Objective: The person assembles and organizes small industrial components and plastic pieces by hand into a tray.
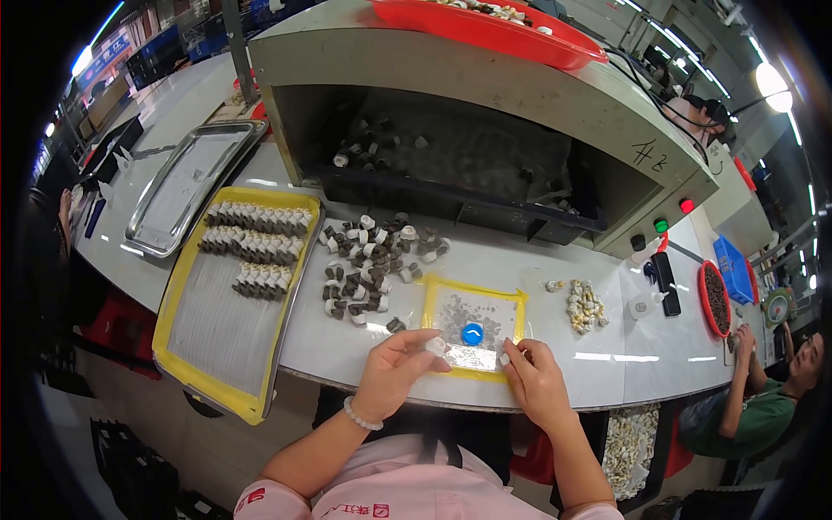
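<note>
My left hand (390, 373), with a beaded bracelet at the wrist, pinches a small white piece (436, 347) between thumb and fingers. My right hand (537, 381) is closed in a pinch; a bit of white shows at its fingertips, too small to name. Both hands are over the near edge of a yellow-taped work sheet (521, 314). On the sheet lie several small grey discs (455, 310) and a round blue cap (472, 334). Beyond my left hand is a loose heap of small white-and-grey pieces (368, 251).
A yellow-edged tray (225, 321) at left bears rows of white-and-grey pieces (260, 247). White-and-gold pieces (586, 308) lie at right, near a white bottle (643, 305). A grey machine (485, 65) with a dark bin stands behind. At far right sits a person in green (789, 403).
</note>
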A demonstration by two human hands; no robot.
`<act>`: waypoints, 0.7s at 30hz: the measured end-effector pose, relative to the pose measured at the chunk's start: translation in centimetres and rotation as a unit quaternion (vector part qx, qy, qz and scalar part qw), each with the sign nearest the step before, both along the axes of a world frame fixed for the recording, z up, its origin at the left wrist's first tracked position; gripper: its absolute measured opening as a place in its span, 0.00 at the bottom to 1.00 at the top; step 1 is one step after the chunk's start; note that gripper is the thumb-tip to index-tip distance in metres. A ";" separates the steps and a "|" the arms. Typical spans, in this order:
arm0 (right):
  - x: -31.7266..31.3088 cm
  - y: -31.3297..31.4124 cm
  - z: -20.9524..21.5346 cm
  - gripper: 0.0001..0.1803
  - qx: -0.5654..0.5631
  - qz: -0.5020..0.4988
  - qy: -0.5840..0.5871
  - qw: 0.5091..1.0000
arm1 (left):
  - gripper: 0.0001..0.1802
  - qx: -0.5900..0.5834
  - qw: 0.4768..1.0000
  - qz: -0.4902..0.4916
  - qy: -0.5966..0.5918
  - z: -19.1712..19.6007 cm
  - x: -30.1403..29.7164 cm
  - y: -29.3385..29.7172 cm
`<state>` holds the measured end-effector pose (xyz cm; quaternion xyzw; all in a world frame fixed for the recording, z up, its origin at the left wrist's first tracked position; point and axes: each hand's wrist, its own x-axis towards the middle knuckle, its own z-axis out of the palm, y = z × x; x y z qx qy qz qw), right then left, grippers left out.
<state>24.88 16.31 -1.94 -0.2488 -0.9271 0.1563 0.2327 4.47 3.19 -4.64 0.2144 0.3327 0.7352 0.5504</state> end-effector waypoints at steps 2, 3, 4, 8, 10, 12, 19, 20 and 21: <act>0.1 0.0 0.1 0.15 0.003 -0.001 -0.006 1.000 | 0.17 -0.005 1.000 -0.002 -0.002 -0.1 -0.1 0.1; 0.1 0.0 0.3 0.15 -0.014 0.002 -0.002 1.000 | 0.16 -0.008 1.000 -0.005 -0.014 -0.2 -0.3 0.0; 0.1 0.1 0.4 0.14 -0.031 0.005 0.002 0.999 | 0.15 -0.010 1.000 -0.008 -0.026 -0.3 -0.4 0.0; -0.8 0.6 0.9 0.14 -0.070 0.009 -0.005 0.997 | 0.13 -0.021 0.999 -0.002 -0.040 0.0 -0.3 0.0; -2.0 0.9 1.1 0.13 -0.070 0.015 0.022 0.997 | 0.11 -0.009 0.999 -0.009 -0.036 -0.1 -0.3 0.0; -3.1 1.3 1.5 0.13 -0.067 0.028 0.017 0.997 | 0.11 -0.021 0.999 0.001 -0.026 0.0 -0.1 0.1; -5.4 2.2 2.0 0.11 -0.039 0.074 -0.014 0.996 | 0.12 -0.039 0.999 0.005 0.004 -0.2 0.0 0.0; -5.5 2.3 1.9 0.11 -0.040 0.075 -0.016 0.996 | 0.12 -0.039 0.999 0.006 0.003 -0.2 0.0 0.0; -5.6 2.3 1.8 0.10 -0.034 0.076 -0.030 0.996 | 0.11 -0.040 0.999 0.003 -0.001 -0.3 0.0 0.0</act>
